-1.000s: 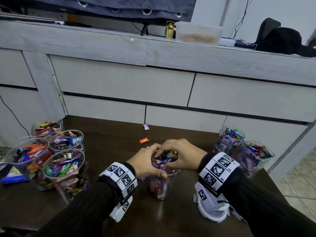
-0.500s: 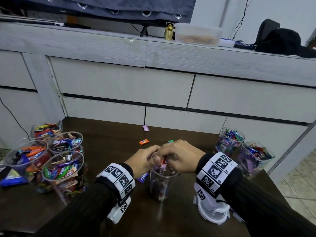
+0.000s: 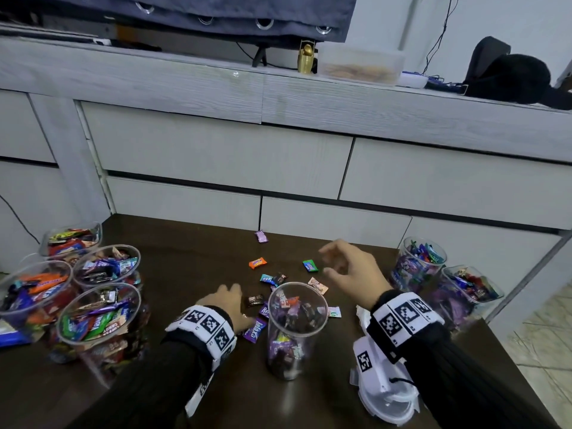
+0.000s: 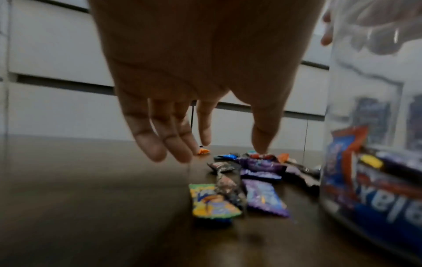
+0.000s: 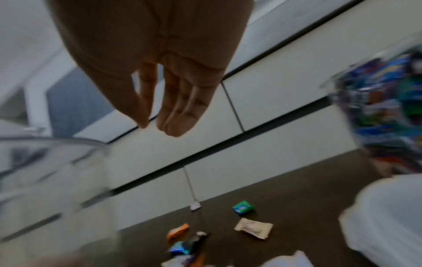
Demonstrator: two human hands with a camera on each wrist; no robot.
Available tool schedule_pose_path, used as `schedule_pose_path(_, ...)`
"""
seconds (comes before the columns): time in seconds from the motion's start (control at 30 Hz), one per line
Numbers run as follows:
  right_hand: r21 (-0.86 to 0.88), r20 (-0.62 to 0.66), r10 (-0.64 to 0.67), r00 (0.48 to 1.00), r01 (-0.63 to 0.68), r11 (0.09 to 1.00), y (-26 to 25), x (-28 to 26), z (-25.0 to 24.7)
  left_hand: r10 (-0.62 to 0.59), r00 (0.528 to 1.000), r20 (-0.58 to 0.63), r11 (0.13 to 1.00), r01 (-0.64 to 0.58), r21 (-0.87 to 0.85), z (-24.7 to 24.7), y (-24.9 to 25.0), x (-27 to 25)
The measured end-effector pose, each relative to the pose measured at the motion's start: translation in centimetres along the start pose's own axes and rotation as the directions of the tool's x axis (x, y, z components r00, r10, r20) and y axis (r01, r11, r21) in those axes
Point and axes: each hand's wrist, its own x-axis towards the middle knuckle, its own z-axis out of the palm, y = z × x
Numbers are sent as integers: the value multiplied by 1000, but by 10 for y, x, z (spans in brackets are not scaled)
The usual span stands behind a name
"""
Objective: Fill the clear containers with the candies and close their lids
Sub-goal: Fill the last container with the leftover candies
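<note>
Both our hands have come off the cup [image 3: 297, 329]: the left hand [image 3: 226, 301] is hovering left of it, fingers loose and empty, the right hand [image 3: 349, 267] is hanging open behind it, above the loose candies [image 3: 272, 278] on the table [image 3: 185, 258].

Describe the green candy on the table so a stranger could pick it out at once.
On the dark table, look behind the open container standing between the two hands. The green candy lies just left of the right hand. It is the only bright green, blocky piece there; the orange candy lies further left.
</note>
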Motion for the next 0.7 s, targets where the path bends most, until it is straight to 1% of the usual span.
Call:
schedule_pose_path(0.03, -63, 47, 134, 990, -131, 989, 11, 2, 3, -28, 998, 50, 999, 27, 22, 3, -1, 2)
schedule_pose_path(0.07, -150, 121, 273, 954, -254, 955, 21, 3, 8, -46, 995, 86, 999, 44, 29, 6, -3, 4)
schedule_pose_path(0.1, -247, 198, 400, 895, -350, 904, 31, 3, 14, -60, 992, 108, 998, 57, 32, 9, -3, 5)
schedule_pose_path(0.13, -325, 257, 503, 825, -416, 849, 38, 3, 21, -68, 991, 113, 997, 65, 31, 11, -2, 7)
schedule_pose_path(0.17, -374, 299, 575, 762, -461, 805, 43, 2, 28, -71, 992, 104, 997, 69, 24, 13, -1, 8)
schedule_pose_path(0.2, -398, 329, 620, 712, -490, 775, 45, 3, 34, -71, 994, 88, 998, 70, 8, 14, 2, 10)
schedule_pose_path(0.23, -416, 345, 645, 682, -504, 756, 46, 4, 41, -63, 996, 69, 998, 65, -18, 14, 4, 12)
schedule_pose_path(0.27, -442, 346, 653, 674, -497, 747, 46, 7, 47, -50, 997, 52, 998, 52, -47, 13, 6, 15)
schedule_pose_path(0.3, -479, 335, 654, 679, -475, 738, 47, 10, 53, -31, 999, 36, 996, 34, -78, 12, 9, 18)
schedule_pose_path(0.37, -541, 318, 634, 705, -414, 732, 48, 23, 63, 26, 1000, 5, 990, -25, -141, 10, 16, 25)
schedule_pose_path(0.4, -534, 337, 610, 717, -389, 751, 47, 28, 67, 57, 998, 5, 982, -56, -182, 10, 18, 27)
schedule_pose_path(0.47, -461, 406, 547, 732, -352, 814, 50, 43, 73, 108, 994, 30, 949, -94, -302, 7, 23, 36)
schedule_pose_path(0.5, -429, 422, 515, 746, -336, 838, 53, 48, 75, 118, 993, 31, 926, -99, -364, 5, 25, 42)
schedule_pose_path(0.53, -408, 415, 490, 767, -325, 853, 55, 54, 76, 113, 994, 0, 910, -103, -402, 2, 27, 48)
schedule_pose_path(0.57, -401, 389, 477, 788, -322, 858, 59, 58, 76, 96, 994, -57, 907, -111, -406, -2, 27, 55)
schedule_pose_path(0.63, -432, 293, 462, 837, -315, 845, 69, 66, 79, 66, 980, -186, 938, -124, -323, -10, 26, 74)
schedule_pose_path(0.67, -454, 256, 444, 859, -299, 839, 73, 71, 80, 61, 970, -235, 952, -128, -278, -14, 26, 85)
schedule_pose_path(0.7, -464, 244, 417, 876, -272, 843, 77, 75, 82, 66, 962, -267, 962, -132, -239, -18, 26, 97)
